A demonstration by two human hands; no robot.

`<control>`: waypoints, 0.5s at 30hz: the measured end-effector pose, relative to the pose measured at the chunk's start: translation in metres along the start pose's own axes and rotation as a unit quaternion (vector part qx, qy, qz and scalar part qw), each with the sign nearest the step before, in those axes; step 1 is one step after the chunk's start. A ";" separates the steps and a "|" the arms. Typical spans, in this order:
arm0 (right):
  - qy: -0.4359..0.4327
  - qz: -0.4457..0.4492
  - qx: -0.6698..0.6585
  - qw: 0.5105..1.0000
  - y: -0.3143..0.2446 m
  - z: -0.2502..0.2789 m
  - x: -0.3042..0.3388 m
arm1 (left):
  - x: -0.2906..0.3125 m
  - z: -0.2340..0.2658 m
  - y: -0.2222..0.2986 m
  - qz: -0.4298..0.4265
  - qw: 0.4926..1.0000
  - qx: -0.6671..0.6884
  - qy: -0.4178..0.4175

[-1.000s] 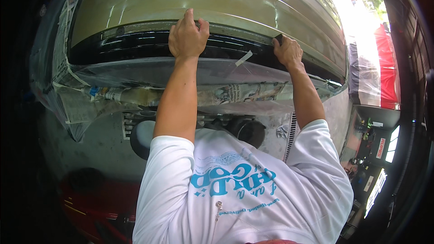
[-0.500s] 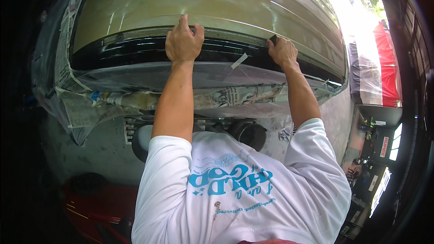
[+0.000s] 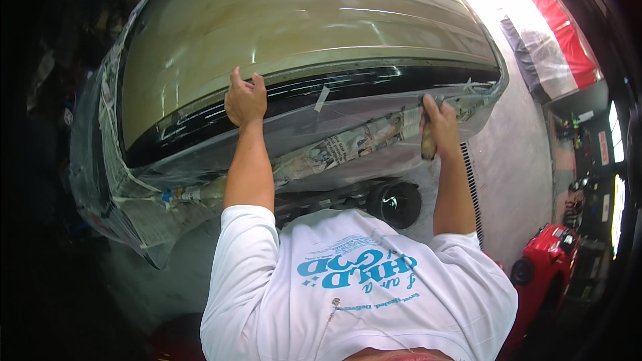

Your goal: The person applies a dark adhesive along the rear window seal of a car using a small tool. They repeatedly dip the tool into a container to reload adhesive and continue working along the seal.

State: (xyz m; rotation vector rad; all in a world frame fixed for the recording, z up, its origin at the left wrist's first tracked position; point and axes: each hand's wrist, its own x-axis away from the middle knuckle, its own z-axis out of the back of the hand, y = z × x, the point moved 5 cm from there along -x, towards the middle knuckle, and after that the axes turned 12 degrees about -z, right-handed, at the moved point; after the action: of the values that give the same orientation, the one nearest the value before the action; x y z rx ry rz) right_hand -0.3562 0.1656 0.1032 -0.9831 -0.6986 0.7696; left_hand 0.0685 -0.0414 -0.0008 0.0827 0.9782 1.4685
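Note:
My left hand (image 3: 246, 99) is at the edge of a vehicle's gold-olive roof panel (image 3: 307, 30). Its thumb and forefinger are apart and nothing shows in it; whether the fingertips touch the metal I cannot tell. Along the roof edge runs a glossy black strip (image 3: 361, 81), with a short piece of pale tape (image 3: 322, 99) below it. To the right, my right hand (image 3: 443, 119) is closed round a small brownish block (image 3: 428, 142), which hangs in front of the covered side and apart from the roof. Part of the block is hidden by the fingers.
Clear plastic sheeting (image 3: 287, 124) and taped newspaper (image 3: 361, 142) cover the vehicle's side. A round dark bucket-like container (image 3: 396, 203) stands on the floor near my body. A red car (image 3: 545, 254) is at the lower right, and a red-and-white covering (image 3: 558, 23) hangs at the upper right.
My right hand has left the roof edge and come down nearer to me with the block. My left hand's fingers have spread at the edge. The view has turned.

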 end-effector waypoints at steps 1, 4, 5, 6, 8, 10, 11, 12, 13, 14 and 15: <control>-0.029 -0.030 -0.050 0.998 0.021 0.002 0.018 | 0.000 0.001 0.002 0.011 1.000 0.011 -0.016; -0.077 -0.156 -0.201 0.964 0.084 0.001 0.059 | 0.014 0.022 0.045 -0.146 0.985 0.035 0.090; -0.082 -0.178 -0.234 0.952 0.100 -0.001 0.070 | 0.021 0.027 0.062 -0.180 0.977 0.037 0.106; -0.058 -0.231 -0.256 0.937 0.117 0.002 0.077 | 0.040 0.019 0.085 -0.194 0.969 0.143 0.047; -0.063 -0.212 -0.290 0.931 0.130 0.001 0.083 | 0.110 -0.010 0.138 -0.060 0.912 0.364 -0.181; -0.074 -0.208 -0.292 0.930 0.136 0.001 0.083 | 0.175 -0.027 0.191 0.020 0.772 0.487 -0.408; -0.084 -0.194 -0.270 0.939 0.136 0.001 0.082 | 0.200 -0.031 0.208 0.066 0.738 0.496 -0.452; -0.110 -0.177 -0.253 0.945 0.134 0.000 0.080 | 0.221 -0.034 0.223 0.121 0.694 0.509 -0.494; -0.135 -0.158 -0.242 0.948 0.132 -0.001 0.079 | 0.232 -0.035 0.235 0.128 0.686 0.513 -0.500; -0.154 -0.142 -0.235 0.949 0.130 0.000 0.077 | 0.241 -0.036 0.245 0.134 0.674 0.525 -0.502; -0.162 -0.122 -0.215 0.955 0.128 0.003 0.075 | 0.248 -0.039 0.253 0.145 0.666 0.529 -0.505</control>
State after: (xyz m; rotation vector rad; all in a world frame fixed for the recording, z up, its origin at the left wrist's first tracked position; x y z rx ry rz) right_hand -0.3487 0.2728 0.0009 -1.1444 -1.2886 0.5725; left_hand -0.2004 0.1926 0.0022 1.7837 0.7160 0.6576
